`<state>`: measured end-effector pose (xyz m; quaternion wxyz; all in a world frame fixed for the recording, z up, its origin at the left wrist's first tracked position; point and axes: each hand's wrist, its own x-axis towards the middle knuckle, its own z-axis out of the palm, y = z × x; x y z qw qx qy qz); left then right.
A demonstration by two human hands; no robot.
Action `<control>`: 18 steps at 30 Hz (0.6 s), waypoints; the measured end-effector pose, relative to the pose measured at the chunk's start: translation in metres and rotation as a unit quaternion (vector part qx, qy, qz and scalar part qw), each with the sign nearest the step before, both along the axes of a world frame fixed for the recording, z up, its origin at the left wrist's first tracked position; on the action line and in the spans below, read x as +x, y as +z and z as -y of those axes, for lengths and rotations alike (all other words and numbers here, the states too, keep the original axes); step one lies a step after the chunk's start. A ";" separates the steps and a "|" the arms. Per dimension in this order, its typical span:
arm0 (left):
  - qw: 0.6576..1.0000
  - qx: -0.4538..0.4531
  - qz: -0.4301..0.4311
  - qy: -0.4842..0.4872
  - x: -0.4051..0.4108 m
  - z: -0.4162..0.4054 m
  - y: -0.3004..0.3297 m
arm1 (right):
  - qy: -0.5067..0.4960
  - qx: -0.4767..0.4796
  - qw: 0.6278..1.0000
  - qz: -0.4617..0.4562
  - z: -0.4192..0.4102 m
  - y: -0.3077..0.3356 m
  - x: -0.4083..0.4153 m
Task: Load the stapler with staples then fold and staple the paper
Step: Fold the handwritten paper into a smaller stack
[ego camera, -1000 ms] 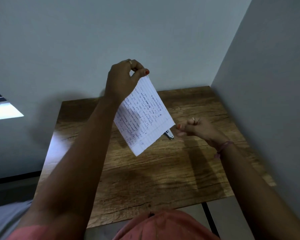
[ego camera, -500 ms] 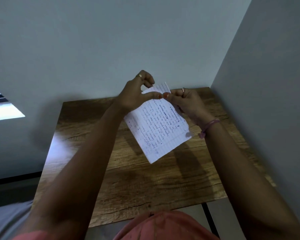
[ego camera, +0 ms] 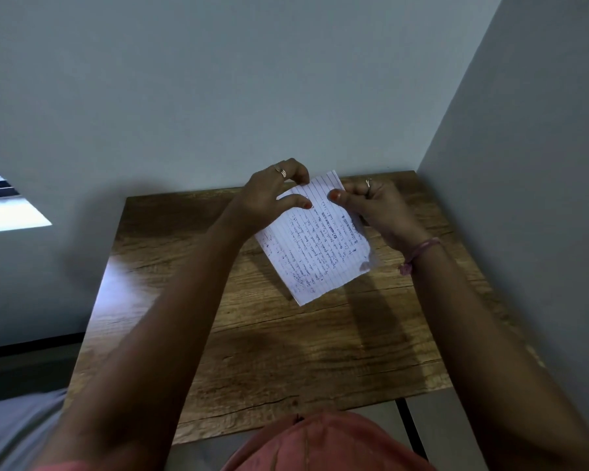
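Far left, a bright window [ego camera: 11, 209] with dark slats cuts into the grey wall [ego camera: 218, 79], and a dark skirting strip runs along the floor below it. In front of you stands a wooden table [ego camera: 286, 351] with a strong brown grain, pushed into the corner where the back wall meets the side wall [ego camera: 524, 164] on your right. Shadows of your arms fall across the tabletop.

Your left hand [ego camera: 269, 195] is raised above the far part of the table, thumb and curled fingers pinching the top edge of the paper [ego camera: 315, 243]; a ring shows on one finger. The paper is a white ruled sheet, held up in the air over the table and tilted, its lower corner pointing down toward the wood. It is covered in blue and dark handwriting, too small and slanted to read; no brand or label can be made out.

Your right hand [ego camera: 374, 205] pinches the same top edge from the other side, thumb on the front, fingers curled behind. A pink band [ego camera: 419, 249] circles that wrist. A pink garment [ego camera: 320, 443] shows at the bottom of the view.
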<state>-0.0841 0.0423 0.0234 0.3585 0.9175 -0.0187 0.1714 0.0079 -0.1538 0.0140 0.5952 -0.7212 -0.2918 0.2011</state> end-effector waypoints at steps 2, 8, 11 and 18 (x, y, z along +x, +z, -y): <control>1.000 -0.002 0.003 0.001 0.001 0.002 -0.001 | 0.000 0.007 1.000 -0.007 0.001 -0.001 0.002; 0.997 -0.055 -0.053 0.026 -0.004 0.001 -0.001 | 0.003 0.022 1.000 -0.008 0.004 -0.003 0.001; 0.992 -0.092 -0.081 0.013 -0.011 -0.006 -0.002 | -0.002 0.033 0.999 -0.008 0.007 -0.004 0.003; 0.969 -0.151 -0.196 0.005 -0.020 -0.025 -0.009 | -0.017 0.007 1.000 0.005 0.016 -0.009 0.011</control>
